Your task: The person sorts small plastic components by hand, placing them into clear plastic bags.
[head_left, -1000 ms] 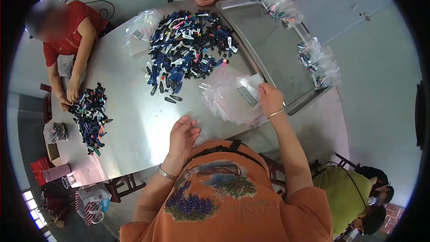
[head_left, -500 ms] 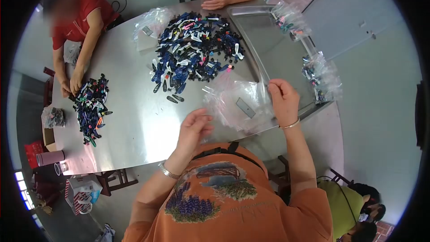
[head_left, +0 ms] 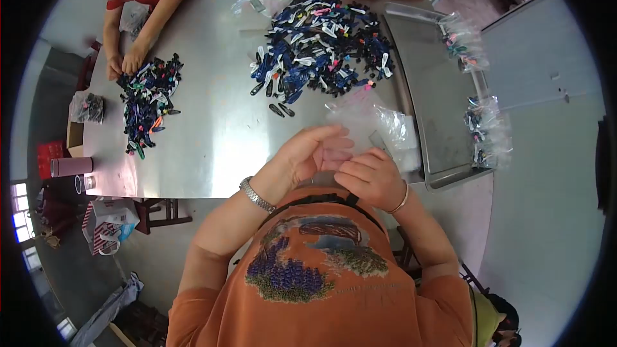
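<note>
While both hands pinch one clear bag (head_left: 334, 154) over near tabletop (head_left: 212, 141) edge: left fingers (head_left: 321, 144) and right fingers (head_left: 357, 170) clamped on it, nothing bagged, clip pile (head_left: 321, 45) untouched, few filled bags (head_left: 479, 122) on tray (head_left: 443, 154).

Wide steel table (head_left: 212, 135) on a smooth grey floor (head_left: 553, 173), lit evenly from above. Long metal tray (head_left: 437, 90) at the table's right end. Dark wooden stool (head_left: 157, 209) under the near edge. Pink tumbler (head_left: 71, 167) at the left corner, gift bag (head_left: 106, 222) below it. Bright windows (head_left: 19, 218) far left.
</note>
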Motion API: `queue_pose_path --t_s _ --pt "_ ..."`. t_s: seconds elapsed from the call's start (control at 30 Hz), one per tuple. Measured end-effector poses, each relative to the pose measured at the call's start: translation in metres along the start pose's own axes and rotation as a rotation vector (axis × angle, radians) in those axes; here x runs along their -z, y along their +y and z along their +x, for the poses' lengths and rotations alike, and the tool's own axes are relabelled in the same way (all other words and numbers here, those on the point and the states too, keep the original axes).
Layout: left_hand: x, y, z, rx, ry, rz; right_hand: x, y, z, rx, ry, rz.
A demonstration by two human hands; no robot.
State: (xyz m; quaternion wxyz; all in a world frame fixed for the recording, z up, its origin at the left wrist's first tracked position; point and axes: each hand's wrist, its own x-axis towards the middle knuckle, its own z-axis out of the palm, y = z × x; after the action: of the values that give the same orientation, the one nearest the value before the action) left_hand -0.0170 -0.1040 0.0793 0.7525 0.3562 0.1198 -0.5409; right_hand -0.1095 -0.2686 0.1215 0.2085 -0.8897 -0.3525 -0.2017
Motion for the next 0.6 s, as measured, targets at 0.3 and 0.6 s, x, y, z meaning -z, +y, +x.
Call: queue_pose_path --t_s 0.3,0.6 --pt "0.004 -0.004 0.007 -0.127 0.202 0.105 -0.008 0.001 -0.011 -0.020 -0.012 -0.010" --pt "-0.004 -0.012 0.007 -0.317 0.352 0.029 -0.031 -0.006 -0.001 -0.412 0.141 -0.149"
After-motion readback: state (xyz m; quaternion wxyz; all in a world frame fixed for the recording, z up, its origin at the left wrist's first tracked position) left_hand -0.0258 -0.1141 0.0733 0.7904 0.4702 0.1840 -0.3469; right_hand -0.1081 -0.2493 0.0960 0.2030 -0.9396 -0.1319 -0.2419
